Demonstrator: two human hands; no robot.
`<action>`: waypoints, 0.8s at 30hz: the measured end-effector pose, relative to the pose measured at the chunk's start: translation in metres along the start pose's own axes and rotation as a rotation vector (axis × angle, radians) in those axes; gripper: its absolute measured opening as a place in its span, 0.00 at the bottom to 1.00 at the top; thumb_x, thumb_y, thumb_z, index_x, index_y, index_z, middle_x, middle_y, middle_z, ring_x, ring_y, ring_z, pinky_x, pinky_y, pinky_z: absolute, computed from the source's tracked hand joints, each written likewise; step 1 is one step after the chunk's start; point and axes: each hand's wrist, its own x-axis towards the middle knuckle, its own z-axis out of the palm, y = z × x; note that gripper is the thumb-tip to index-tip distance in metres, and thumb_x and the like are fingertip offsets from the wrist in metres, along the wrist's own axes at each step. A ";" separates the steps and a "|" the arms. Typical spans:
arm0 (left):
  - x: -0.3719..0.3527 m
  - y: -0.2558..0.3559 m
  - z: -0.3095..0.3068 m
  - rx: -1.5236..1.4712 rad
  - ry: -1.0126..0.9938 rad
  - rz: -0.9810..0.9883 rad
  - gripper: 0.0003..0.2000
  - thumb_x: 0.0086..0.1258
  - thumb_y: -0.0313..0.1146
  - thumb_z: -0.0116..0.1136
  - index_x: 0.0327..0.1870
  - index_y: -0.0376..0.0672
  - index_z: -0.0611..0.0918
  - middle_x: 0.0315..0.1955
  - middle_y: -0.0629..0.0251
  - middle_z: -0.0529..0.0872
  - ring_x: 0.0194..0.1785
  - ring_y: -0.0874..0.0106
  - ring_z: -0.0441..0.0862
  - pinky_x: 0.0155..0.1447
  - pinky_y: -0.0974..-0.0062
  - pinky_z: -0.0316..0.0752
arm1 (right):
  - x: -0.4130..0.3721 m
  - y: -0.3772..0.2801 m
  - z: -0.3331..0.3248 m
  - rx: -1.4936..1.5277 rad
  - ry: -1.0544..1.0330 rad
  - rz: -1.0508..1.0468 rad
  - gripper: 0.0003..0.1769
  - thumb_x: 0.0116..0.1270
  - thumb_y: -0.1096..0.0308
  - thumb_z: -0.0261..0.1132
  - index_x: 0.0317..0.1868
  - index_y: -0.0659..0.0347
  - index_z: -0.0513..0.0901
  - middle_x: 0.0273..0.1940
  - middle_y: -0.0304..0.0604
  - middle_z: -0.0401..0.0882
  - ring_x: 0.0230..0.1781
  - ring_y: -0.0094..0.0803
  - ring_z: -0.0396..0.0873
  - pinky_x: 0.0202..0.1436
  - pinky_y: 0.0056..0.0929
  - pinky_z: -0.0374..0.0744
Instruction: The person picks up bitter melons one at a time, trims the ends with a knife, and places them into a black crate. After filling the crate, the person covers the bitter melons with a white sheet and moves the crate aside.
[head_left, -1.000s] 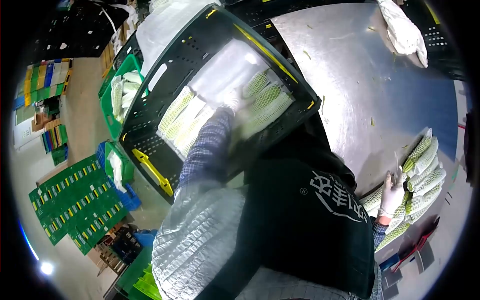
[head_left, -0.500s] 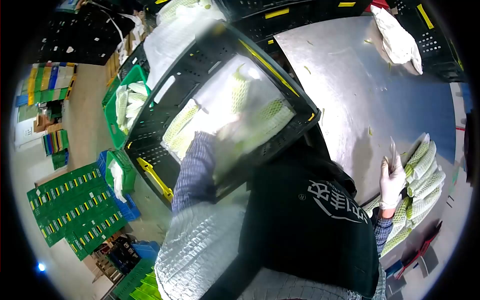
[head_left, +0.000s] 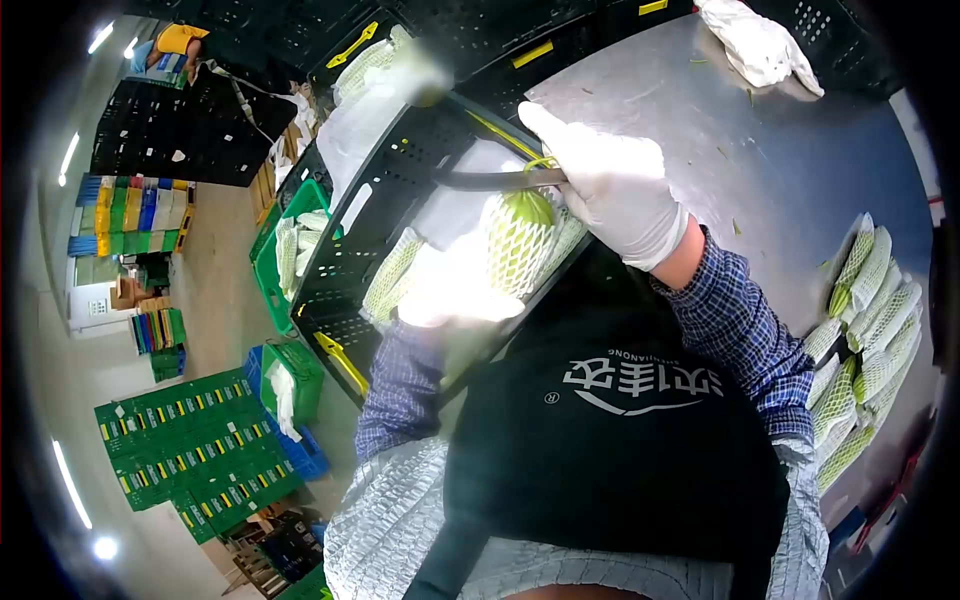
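Note:
My right hand (head_left: pixel 622 188), in a white glove, is closed around the handle of a knife (head_left: pixel 500 180). The knife's dark blade lies across the stem of a green gourd (head_left: pixel 525 208) in a white foam net sleeve. My left hand (head_left: pixel 462 288) grips the gourd's netted body from below; glare washes out its fingers. The gourd is held over a black crate (head_left: pixel 340 262) with yellow handles, lined with a pale sheet. Another netted gourd (head_left: pixel 392 275) lies inside the crate, left of my left hand.
Several netted gourds (head_left: pixel 885 330) are piled on the metal table (head_left: pixel 700 110) at right. A white cloth (head_left: pixel 757 45) lies at its far edge. Left of the crate, a green basket (head_left: pixel 268 270) holds more netted gourds. Stacked green crates (head_left: pixel 190 440) stand lower left.
My right hand has moved with the knife from beside the table's gourd pile to the crate, bringing the blade to the stem. My left hand has raised a gourd out of the crate.

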 end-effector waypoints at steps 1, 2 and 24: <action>-0.001 -0.004 0.000 -0.283 -0.035 -0.046 0.63 0.33 0.25 0.84 0.78 0.44 0.57 0.66 0.62 0.74 0.64 0.68 0.76 0.66 0.65 0.75 | -0.003 -0.001 -0.001 0.001 -0.008 0.000 0.32 0.54 0.73 0.70 0.63 0.56 0.81 0.34 0.45 0.86 0.29 0.36 0.84 0.36 0.27 0.83; -0.002 -0.008 0.002 -0.568 -0.067 -0.093 0.63 0.33 0.24 0.84 0.78 0.44 0.57 0.66 0.63 0.74 0.64 0.69 0.76 0.66 0.65 0.75 | -0.007 0.000 0.000 -0.050 0.022 -0.021 0.30 0.56 0.70 0.69 0.63 0.55 0.81 0.32 0.41 0.84 0.27 0.32 0.83 0.33 0.24 0.81; 0.013 0.036 -0.005 -0.301 0.299 0.120 0.43 0.42 0.29 0.84 0.63 0.36 0.70 0.52 0.60 0.83 0.54 0.69 0.83 0.61 0.70 0.79 | -0.020 0.016 -0.032 1.056 -0.348 0.610 0.21 0.70 0.57 0.67 0.54 0.66 0.83 0.36 0.39 0.85 0.35 0.21 0.80 0.40 0.20 0.78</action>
